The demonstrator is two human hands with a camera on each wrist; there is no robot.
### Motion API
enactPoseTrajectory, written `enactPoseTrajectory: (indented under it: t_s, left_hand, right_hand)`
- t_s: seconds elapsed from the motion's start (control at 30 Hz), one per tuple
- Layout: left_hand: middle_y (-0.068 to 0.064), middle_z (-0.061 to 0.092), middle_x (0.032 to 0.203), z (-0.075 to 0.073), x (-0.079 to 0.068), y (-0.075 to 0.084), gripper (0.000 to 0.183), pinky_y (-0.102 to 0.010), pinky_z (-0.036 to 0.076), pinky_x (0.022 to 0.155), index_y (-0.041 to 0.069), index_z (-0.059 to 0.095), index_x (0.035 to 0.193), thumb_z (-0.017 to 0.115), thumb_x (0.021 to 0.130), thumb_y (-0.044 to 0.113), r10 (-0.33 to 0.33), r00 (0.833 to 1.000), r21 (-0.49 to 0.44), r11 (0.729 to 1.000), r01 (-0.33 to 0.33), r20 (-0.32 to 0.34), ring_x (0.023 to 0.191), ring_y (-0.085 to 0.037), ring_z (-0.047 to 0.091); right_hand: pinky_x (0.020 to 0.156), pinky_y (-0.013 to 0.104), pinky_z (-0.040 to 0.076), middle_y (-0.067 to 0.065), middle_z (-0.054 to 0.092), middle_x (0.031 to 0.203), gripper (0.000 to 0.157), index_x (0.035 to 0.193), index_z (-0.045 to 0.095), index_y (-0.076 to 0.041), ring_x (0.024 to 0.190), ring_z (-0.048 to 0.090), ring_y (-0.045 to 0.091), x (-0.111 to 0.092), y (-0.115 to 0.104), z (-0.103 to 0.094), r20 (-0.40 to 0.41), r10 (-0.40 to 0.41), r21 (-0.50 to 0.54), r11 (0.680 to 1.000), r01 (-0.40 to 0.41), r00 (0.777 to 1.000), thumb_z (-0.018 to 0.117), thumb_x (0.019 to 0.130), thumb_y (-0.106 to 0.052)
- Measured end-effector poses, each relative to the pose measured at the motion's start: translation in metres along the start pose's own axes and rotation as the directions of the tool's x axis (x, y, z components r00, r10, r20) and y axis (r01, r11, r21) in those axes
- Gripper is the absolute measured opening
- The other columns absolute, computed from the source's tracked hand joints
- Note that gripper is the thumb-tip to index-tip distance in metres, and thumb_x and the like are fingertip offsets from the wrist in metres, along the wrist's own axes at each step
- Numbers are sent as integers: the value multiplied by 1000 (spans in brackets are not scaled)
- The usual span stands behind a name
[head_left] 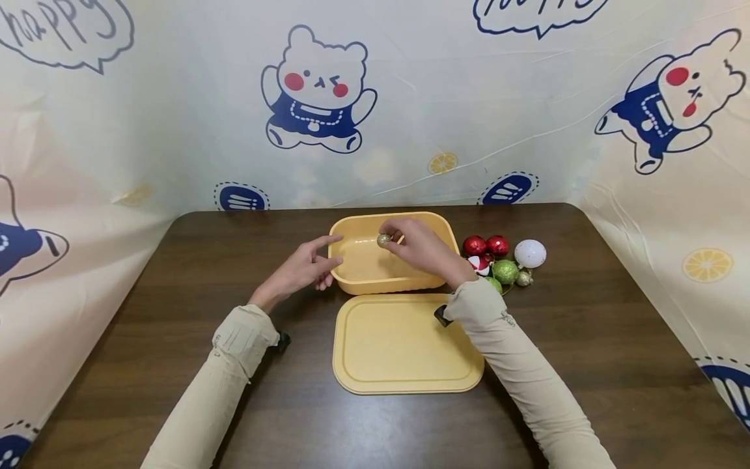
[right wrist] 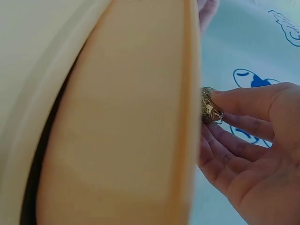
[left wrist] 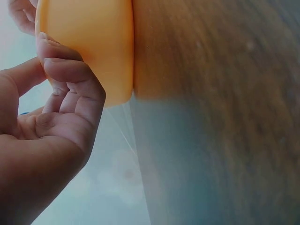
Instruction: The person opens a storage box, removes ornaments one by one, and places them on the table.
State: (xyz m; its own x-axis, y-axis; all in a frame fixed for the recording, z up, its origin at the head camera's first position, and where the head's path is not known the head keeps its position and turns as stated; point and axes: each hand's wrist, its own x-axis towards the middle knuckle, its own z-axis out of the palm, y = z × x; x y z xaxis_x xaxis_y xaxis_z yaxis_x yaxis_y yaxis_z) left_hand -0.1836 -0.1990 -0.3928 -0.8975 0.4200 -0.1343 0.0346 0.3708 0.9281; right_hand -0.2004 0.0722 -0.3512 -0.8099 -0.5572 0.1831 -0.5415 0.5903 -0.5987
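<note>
A yellow plastic box stands toward the back of the table. At its left end the left hand holds the rim, thumb and index finger on the edge and the other fingers bent below, by the outer wall. Over the box's opening, the right hand pinches a small glittery gold Christmas bauble between thumb and fingers. The right wrist view shows that bauble with its metal cap and loop, partly hidden behind the box wall.
A yellow lid lies flat in front of the box. Right of the box cluster several baubles: red ones, green ones, a white one and another gold one. A printed cloth hangs behind the brown table.
</note>
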Motion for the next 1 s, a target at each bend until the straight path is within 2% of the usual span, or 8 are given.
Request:
enactPoseTrajectory:
  t_s: [0.3, 0.63, 0.8, 1.0]
  left_hand:
    - [-12, 61, 65, 1, 0, 0, 61, -33, 53, 51, 13, 34, 154, 61, 101, 22, 7, 1000, -1, 1000, -7, 5, 52, -19, 55]
    - [-13, 60, 66, 0, 1, -2, 60, -28, 51, 51, 11, 35, 153, 62, 101, 23, 18, 1000, 4, 1000, -18, 5, 53, -20, 55]
    - [-17, 61, 68, -1, 1, -2, 60, -31, 51, 51, 10, 33, 154, 60, 102, 19, 8, 1000, 16, 1000, -8, 10, 54, -22, 55]
    - [-24, 60, 71, 2, -10, 23, 59, -34, 53, 54, 4, 31, 154, 58, 102, 12, -7, 1000, 26, 1000, 7, 27, 56, -28, 55]
  right_hand:
    - [82, 42, 56, 8, 69, 102, 14, 107, 68, -3, 92, 66, 21, -26, 2, -22, -72, -64, -65, 996, 60, 995, 66, 97, -11]
    - [82, 43, 57, 8, 67, 103, 17, 112, 67, -3, 92, 65, 20, -60, 9, -43, -103, -26, -89, 996, 17, 994, 67, 96, -9]
    - [75, 41, 57, 9, 67, 101, 19, 113, 67, -2, 87, 63, 20, -78, 12, -54, -132, -34, -129, 992, 17, 991, 68, 95, -8]
    - [72, 38, 57, 8, 66, 99, 24, 116, 67, -1, 82, 62, 19, -100, 17, -66, -160, -3, -141, 990, -20, 987, 69, 93, -7]
